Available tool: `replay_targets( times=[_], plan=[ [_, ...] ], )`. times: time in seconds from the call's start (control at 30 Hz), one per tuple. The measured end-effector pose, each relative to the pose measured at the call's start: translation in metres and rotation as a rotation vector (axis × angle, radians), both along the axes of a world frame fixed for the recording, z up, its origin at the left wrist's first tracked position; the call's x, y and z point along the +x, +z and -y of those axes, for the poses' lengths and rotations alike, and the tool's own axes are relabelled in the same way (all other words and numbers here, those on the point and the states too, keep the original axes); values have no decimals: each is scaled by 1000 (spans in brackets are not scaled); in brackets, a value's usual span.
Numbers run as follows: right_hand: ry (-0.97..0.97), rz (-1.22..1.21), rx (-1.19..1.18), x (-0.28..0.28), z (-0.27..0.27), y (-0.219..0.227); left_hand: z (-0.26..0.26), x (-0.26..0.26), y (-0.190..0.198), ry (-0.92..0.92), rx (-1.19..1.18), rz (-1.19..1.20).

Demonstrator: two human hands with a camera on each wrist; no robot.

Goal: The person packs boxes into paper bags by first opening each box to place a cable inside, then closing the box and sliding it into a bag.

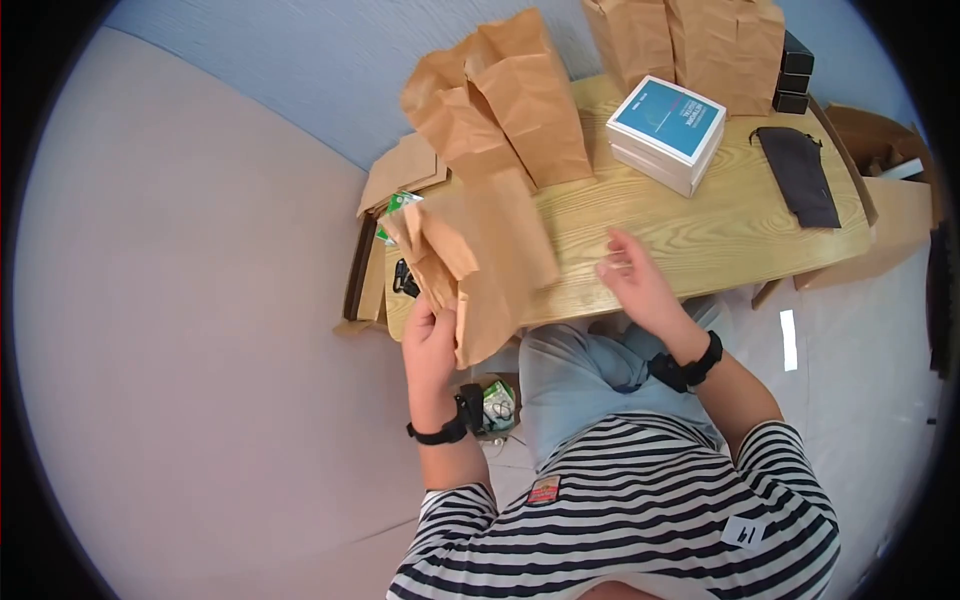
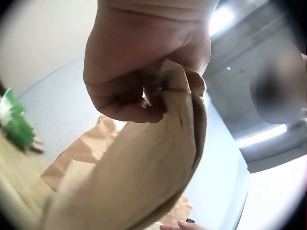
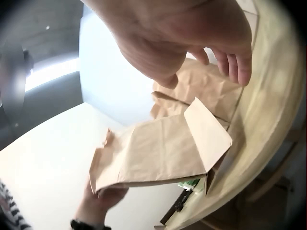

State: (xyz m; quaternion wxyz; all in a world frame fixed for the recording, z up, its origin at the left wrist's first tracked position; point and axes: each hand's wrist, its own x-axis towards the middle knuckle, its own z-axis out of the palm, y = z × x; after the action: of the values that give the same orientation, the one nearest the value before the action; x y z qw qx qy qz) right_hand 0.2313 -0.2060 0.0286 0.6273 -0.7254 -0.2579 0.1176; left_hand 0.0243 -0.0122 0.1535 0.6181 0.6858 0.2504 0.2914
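A brown paper bag (image 1: 490,270) hangs tilted over the table's left end, its top edge pinched by the left hand (image 1: 432,345). In the left wrist view the left hand (image 2: 144,72) has its fingers curled round the bag's edge (image 2: 144,172). The right hand (image 1: 640,285) is in the air to the right of the bag, holding nothing, its fingers loosely bent. From the right wrist view, the right hand (image 3: 192,43) hangs above the bag (image 3: 158,151), apart from it, and the bag's folded flat bottom faces this side.
On the wooden table (image 1: 660,240) stand more paper bags (image 1: 530,100), white boxes with a blue top (image 1: 668,125), small black boxes (image 1: 793,75) and a dark pouch (image 1: 798,175). Green packets (image 1: 400,205) and a black cable (image 1: 404,278) lie left. Cardboard boxes (image 1: 870,235) stand right.
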Motion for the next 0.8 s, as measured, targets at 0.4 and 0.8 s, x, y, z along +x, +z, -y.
replay_targets(
  times=[0.4, 0.8],
  plan=[
    [206, -183, -298, 21, 4, -36, 59, 97, -92, -186, 619, -431],
    [-415, -416, 5, 181, 52, -3, 25, 128, -173, 50, 776, -348]
  ],
)
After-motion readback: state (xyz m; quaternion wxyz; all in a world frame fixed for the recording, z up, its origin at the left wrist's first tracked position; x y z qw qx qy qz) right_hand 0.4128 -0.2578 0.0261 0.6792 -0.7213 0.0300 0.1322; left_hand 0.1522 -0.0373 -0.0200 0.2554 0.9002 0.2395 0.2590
